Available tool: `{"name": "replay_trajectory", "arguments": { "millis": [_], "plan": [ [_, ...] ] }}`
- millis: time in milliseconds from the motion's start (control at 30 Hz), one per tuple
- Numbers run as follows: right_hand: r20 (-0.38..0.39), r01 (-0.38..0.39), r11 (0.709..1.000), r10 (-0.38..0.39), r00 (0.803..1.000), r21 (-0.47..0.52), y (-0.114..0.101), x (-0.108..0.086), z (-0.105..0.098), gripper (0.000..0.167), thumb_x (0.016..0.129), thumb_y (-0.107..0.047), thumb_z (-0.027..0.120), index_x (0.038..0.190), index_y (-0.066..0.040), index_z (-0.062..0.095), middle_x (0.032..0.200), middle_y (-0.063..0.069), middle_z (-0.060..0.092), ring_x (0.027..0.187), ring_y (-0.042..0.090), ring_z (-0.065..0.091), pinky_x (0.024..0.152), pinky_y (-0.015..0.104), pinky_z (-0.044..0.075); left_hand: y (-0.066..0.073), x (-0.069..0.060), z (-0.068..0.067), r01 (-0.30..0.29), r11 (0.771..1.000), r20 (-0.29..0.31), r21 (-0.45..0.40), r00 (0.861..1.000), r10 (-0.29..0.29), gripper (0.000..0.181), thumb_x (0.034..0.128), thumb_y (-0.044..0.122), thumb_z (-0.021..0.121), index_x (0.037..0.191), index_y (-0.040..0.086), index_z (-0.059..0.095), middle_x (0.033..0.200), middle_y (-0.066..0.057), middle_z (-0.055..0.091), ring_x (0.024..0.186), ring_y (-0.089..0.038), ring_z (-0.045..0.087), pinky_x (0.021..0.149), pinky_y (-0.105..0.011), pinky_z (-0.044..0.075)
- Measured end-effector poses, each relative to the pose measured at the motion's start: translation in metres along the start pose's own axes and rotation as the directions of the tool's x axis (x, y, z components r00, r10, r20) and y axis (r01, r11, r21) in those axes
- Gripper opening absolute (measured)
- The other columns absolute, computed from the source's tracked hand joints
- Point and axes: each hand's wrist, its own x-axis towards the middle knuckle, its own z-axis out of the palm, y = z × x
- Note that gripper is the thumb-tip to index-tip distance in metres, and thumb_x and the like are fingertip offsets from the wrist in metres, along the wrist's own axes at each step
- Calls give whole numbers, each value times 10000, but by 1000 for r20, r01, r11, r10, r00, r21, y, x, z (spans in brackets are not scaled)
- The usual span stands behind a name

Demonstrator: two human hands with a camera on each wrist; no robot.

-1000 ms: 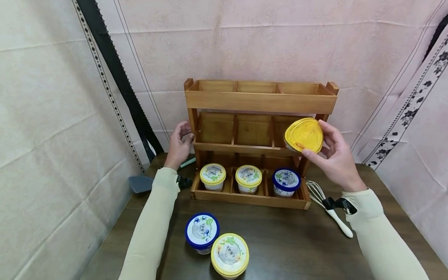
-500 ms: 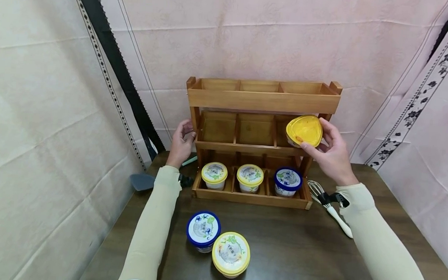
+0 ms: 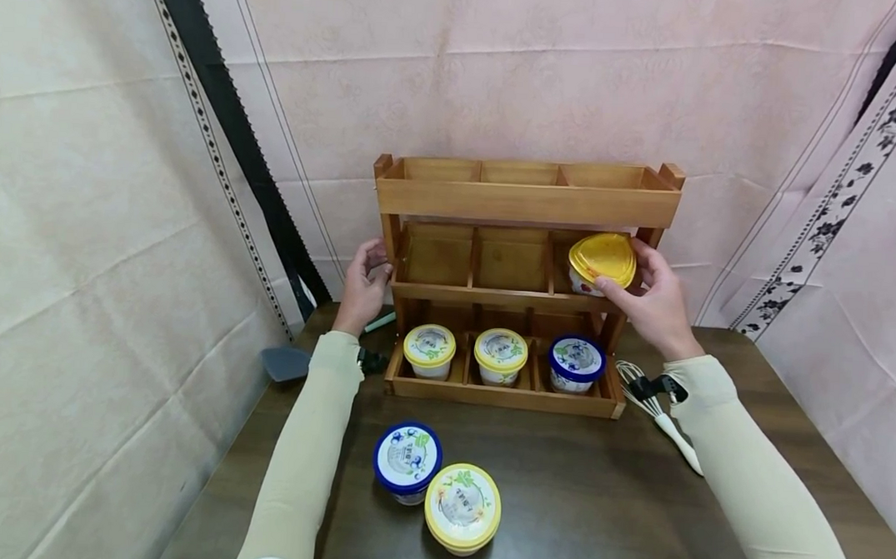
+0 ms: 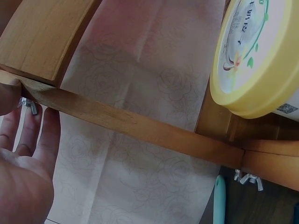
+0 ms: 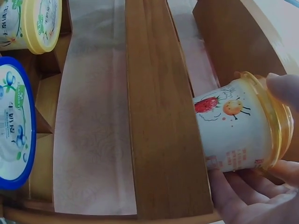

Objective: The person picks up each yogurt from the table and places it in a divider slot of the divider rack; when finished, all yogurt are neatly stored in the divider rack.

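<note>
A three-tier wooden rack stands on the table. My left hand holds its left side post at the middle tier; in the left wrist view the thumb lies on one side of the post and the fingers on the other. My right hand grips a white cup with a plain yellow lid by the lid end, at the right compartment of the middle tier. The right wrist view shows a strawberry printed on this cup; its base is hidden behind the tier's front board.
The bottom tier bears two yellow-lidded cups and a blue-lidded cup. Nearer on the table stand a blue-lidded tub and a yellow-lidded tub. A whisk lies right of the rack, a grey-blue spatula head left.
My right hand has moved slightly left with the cup, lowering it into the right compartment of the middle tier and tipping it more upright. The left hand has stayed at the post.
</note>
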Motion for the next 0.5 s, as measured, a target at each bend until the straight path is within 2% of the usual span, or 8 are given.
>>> {"name": "replay_trajectory", "arguments": {
  "millis": [133, 300, 500],
  "plan": [
    [0, -28, 999, 28, 1000, -21, 1, 1, 0, 881, 945, -432, 796, 1660, -199, 337, 1595, 119, 501, 1382, 318, 561, 1035, 207, 527, -1, 0, 0, 2, 1000, -1, -6, 1000, -2, 455, 1070, -50, 515, 1501, 88, 471, 1389, -189, 534, 1353, -338, 550, 1130, -559, 482],
    [10, -55, 998, 55, 998, 5, -1, 2, -2, 908, 944, -408, 802, 1666, -175, 304, 1644, 111, 453, 1445, 317, 511, 1171, 427, 487, -2, 0, 0, -2, 1000, -4, 1, 1000, 2, 451, 1069, -45, 525, 1494, 96, 480, 1384, -187, 540, 1344, -335, 556, 1122, -547, 489],
    [8, -57, 998, 57, 998, 34, -4, 1, -6, 900, 948, -345, 805, 1657, -135, 291, 1650, 104, 443, 1477, 312, 474, 1179, 502, 467, -1, 1, 1, -4, 1000, 1, 14, 1000, 4, 456, 1071, -40, 521, 1503, 100, 478, 1386, -182, 540, 1332, -327, 562, 1094, -515, 507]
  ]
}}
